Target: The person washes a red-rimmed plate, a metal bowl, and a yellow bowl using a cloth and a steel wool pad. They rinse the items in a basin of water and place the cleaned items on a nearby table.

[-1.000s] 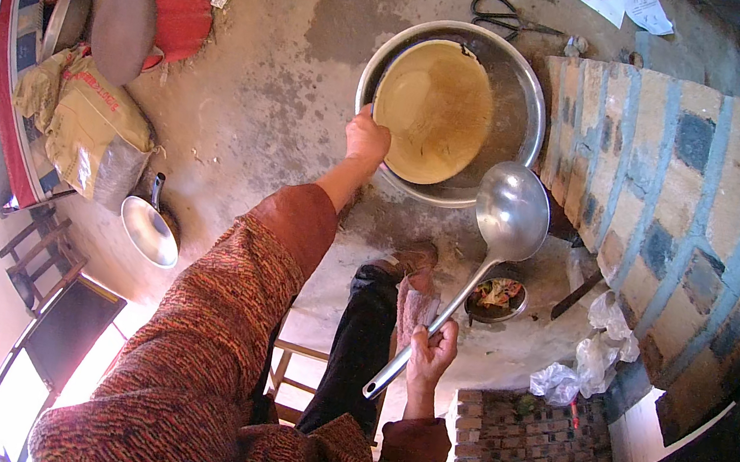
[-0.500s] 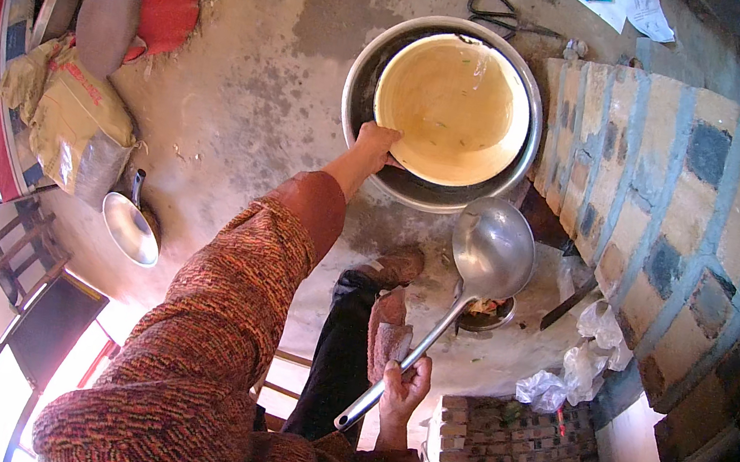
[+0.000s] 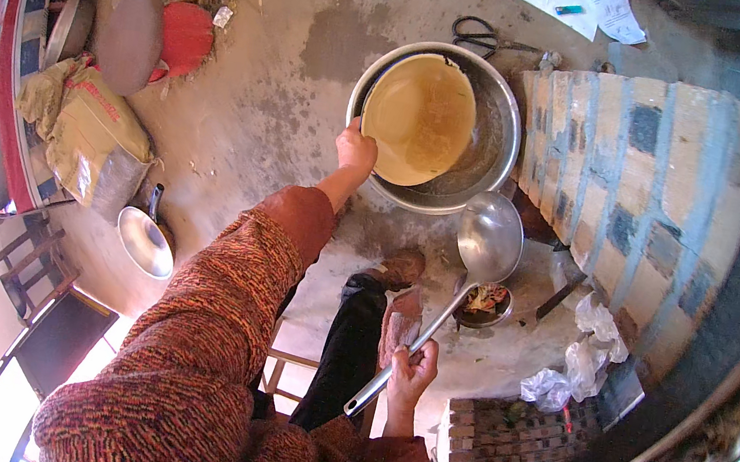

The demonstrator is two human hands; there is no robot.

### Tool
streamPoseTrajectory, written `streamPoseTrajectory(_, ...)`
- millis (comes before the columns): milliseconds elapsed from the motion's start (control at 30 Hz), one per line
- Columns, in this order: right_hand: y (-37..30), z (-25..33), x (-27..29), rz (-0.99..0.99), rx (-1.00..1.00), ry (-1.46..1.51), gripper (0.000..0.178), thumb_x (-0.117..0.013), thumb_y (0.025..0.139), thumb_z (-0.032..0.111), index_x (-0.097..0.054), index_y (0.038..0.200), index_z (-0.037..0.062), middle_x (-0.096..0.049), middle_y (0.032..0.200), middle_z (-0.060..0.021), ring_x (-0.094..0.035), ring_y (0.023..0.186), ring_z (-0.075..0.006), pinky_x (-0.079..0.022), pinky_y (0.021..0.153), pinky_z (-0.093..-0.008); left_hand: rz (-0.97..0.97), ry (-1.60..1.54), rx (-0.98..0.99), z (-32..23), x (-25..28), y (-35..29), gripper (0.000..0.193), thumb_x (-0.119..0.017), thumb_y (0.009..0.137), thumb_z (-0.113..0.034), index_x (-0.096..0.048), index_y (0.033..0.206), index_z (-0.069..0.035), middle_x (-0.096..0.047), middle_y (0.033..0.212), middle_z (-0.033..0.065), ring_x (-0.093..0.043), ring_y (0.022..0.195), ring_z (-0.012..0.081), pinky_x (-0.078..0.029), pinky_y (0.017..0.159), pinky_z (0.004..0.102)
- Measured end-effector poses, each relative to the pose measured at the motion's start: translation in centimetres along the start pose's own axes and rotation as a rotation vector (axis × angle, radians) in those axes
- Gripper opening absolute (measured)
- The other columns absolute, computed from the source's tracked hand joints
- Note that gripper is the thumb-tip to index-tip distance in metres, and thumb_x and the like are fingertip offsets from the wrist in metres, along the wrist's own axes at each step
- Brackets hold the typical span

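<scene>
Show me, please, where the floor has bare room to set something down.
The floor between the yellow sack and the steel basin is open, bearing only stains and scraps. It is crowded where the brick structure borders the basin, and below, where the ladle overlaps the small bowl in view.

- The left hand (image 3: 358, 151) grips the edge of a yellow basin (image 3: 394, 101) inside a larger metal basin (image 3: 513, 119).
- The right hand (image 3: 414, 371) holds a ladle (image 3: 490, 239) by its handle.
- Scissors (image 3: 497, 44) lie just beyond.
</scene>
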State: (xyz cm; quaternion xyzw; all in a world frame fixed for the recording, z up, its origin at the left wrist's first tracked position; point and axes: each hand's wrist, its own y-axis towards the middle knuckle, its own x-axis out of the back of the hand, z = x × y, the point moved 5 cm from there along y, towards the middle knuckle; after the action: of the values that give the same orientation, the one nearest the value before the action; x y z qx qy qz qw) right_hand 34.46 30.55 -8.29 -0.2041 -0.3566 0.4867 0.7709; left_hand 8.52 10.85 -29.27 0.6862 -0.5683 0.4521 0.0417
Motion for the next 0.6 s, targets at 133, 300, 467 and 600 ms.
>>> streamPoseTrajectory(133,-0.6,1.9,-0.3,-0.050,0.050,0.012,0.015,-0.055,0.072,-0.001,-0.042,0.073,0.0061,-0.033,0.063,0.0060,-0.031,0.057,-0.0051,-0.030,0.050,-0.0215,0.015,0.069,0.033,-0.5,1.2,0.3,0.041,-0.050,0.072,0.001,-0.050,0.114,0.000,-0.056,0.107,0.0264,-0.055,0.096,0.0427,-0.046,0.083,0.0434)
streamPoseTrajectory(300,-1.5,6.1,-0.4,-0.074,0.115,-0.085,0.029,-0.073,0.077,0.017,-0.046,0.074,0.0066,-0.046,0.054,-0.0008,-0.045,0.047,-0.0067,-0.037,0.042,-0.0237,0.083,0.285,0.059,-6.3,5.7,-1.9,0.066,-0.055,0.072,0.003,-0.028,0.132,-0.001,-0.032,0.137,0.0234,-0.049,0.111,0.0393,-0.046,0.086,0.0415)
streamPoseTrajectory(467,-3.3,7.0,0.0,-0.111,0.207,-0.342,0.024,-0.069,0.077,0.015,-0.053,0.092,0.0063,-0.059,0.071,-0.0115,-0.057,0.053,-0.0224,-0.046,0.050,-0.0318,0.041,0.335,-0.075,-10.3,10.4,-5.0,0.078,-0.055,0.072,0.006,-0.016,0.138,-0.004,-0.013,0.146,0.0207,-0.036,0.124,0.0377,-0.046,0.090,0.0413)
streamPoseTrajectory(600,-4.5,10.1,0.8,-0.072,0.245,-0.564,0.041,-0.062,0.073,0.007,-0.051,0.113,0.0049,-0.061,0.091,-0.0169,-0.060,0.071,-0.0352,-0.050,0.060,-0.0399,0.037,0.332,-0.272,-13.0,13.8,-7.3,0.079,-0.053,0.072,0.010,-0.015,0.139,-0.003,-0.007,0.148,0.0207,-0.023,0.133,0.0374,-0.045,0.092,0.0426)
